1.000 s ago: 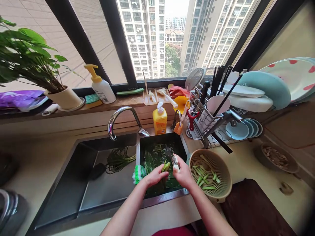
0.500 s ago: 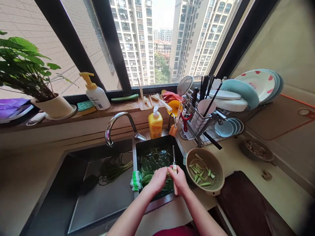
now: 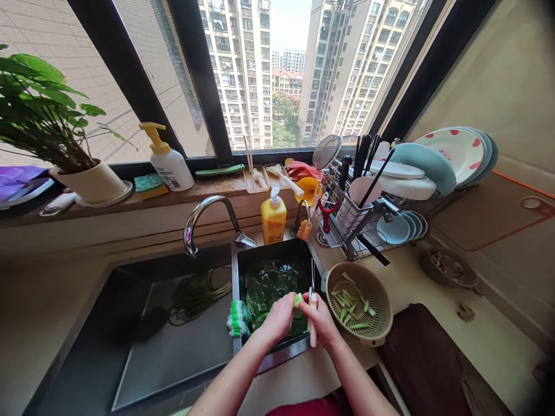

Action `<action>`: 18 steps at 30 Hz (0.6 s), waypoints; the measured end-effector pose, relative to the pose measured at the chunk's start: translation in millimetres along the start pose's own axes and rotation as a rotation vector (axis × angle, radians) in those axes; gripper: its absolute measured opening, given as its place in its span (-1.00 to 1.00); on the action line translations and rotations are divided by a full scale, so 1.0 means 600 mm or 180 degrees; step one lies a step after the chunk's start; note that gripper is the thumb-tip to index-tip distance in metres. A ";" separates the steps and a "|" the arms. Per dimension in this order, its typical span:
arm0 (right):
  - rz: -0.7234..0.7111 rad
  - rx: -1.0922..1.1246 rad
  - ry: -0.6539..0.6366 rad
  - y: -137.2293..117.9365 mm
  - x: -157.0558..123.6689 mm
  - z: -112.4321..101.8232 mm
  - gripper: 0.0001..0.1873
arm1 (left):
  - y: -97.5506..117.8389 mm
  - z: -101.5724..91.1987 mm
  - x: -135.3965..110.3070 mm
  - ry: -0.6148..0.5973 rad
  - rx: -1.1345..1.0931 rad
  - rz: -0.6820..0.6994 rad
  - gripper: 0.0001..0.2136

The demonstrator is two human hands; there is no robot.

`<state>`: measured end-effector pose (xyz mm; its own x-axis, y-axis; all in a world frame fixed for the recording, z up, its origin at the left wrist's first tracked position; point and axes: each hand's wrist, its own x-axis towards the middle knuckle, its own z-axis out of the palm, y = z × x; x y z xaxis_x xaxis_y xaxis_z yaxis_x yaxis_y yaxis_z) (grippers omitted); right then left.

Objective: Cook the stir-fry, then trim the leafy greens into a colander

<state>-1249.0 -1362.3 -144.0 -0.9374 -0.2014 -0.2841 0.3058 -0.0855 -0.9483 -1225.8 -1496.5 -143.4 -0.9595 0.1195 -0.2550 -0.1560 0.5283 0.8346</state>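
Note:
My left hand (image 3: 280,319) is closed round a short green vegetable stalk (image 3: 298,300), held over the small right sink basin (image 3: 277,254). My right hand (image 3: 321,320) grips a peeler (image 3: 311,300) with a white handle, its metal blade pointing away from me and touching the stalk. Green leaves (image 3: 269,286) float in the water of that basin. Just to the right stands a beige colander (image 3: 359,303) with several cut green pieces in it.
A large left basin (image 3: 130,346) holds long green stems (image 3: 197,292). Tap (image 3: 208,216), yellow soap bottle (image 3: 273,218), dish rack with plates (image 3: 390,185), dark cutting board (image 3: 429,364), a bowl (image 3: 448,268), potted plant (image 3: 52,133) on the sill.
The peeler swung from lying sideways to pointing away from me. Both hands drew together over the right basin and stayed there; the view shifted slightly.

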 end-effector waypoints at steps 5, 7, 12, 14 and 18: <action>-0.0230 0.0051 -0.0109 0.004 -0.007 0.002 -0.60 | -0.001 -0.002 0.005 -0.0175 -0.0321 0.0115 -0.35; -0.0254 0.0070 -0.0179 0.005 -0.005 0.000 -0.60 | 0.004 -0.005 0.005 -0.0466 -0.0302 0.0210 -0.31; -0.0332 -0.0095 -0.0264 0.008 0.004 -0.009 -0.66 | 0.017 -0.006 0.009 -0.0728 -0.0369 0.0274 -0.17; -0.0323 -0.0098 -0.0166 0.012 0.009 -0.011 -0.72 | 0.020 -0.007 0.012 -0.0749 -0.0468 0.0299 -0.14; -0.0262 0.0044 -0.0041 0.010 0.019 -0.013 -0.79 | 0.025 -0.023 0.017 -0.0825 -0.0690 0.0340 -0.05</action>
<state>-1258.9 -1357.5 -153.8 -0.9573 -0.2055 -0.2034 0.2301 -0.1156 -0.9663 -1241.0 -1498.8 -126.6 -0.8861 0.3884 -0.2531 -0.1309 0.3139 0.9404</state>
